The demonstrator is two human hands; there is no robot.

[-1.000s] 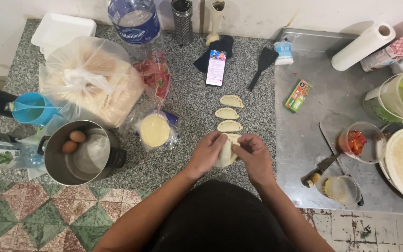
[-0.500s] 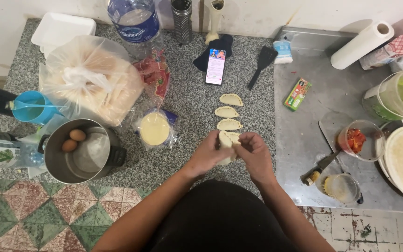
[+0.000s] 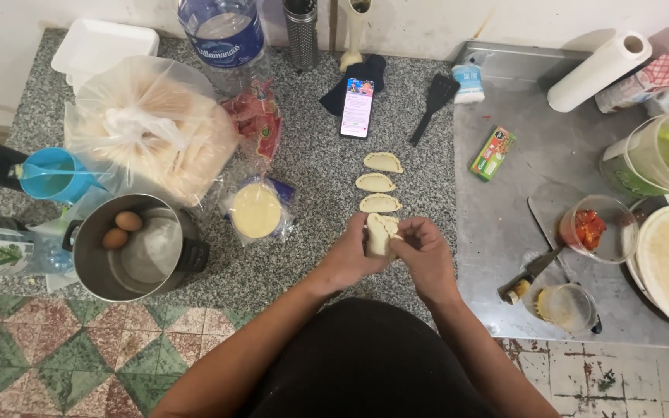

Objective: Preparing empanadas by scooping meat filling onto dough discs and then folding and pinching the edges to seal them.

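Both hands — left hand [image 3: 348, 259], right hand [image 3: 426, 255] — pinch the folded dough pastry [image 3: 381, 233] between them.

black top, bare forearms, no rings

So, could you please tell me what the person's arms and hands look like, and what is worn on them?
Both forearms are bare, with no sleeves in view. The left hand and right hand wear no gloves; no rings, watch or bracelet show. A black garment covers the torso.
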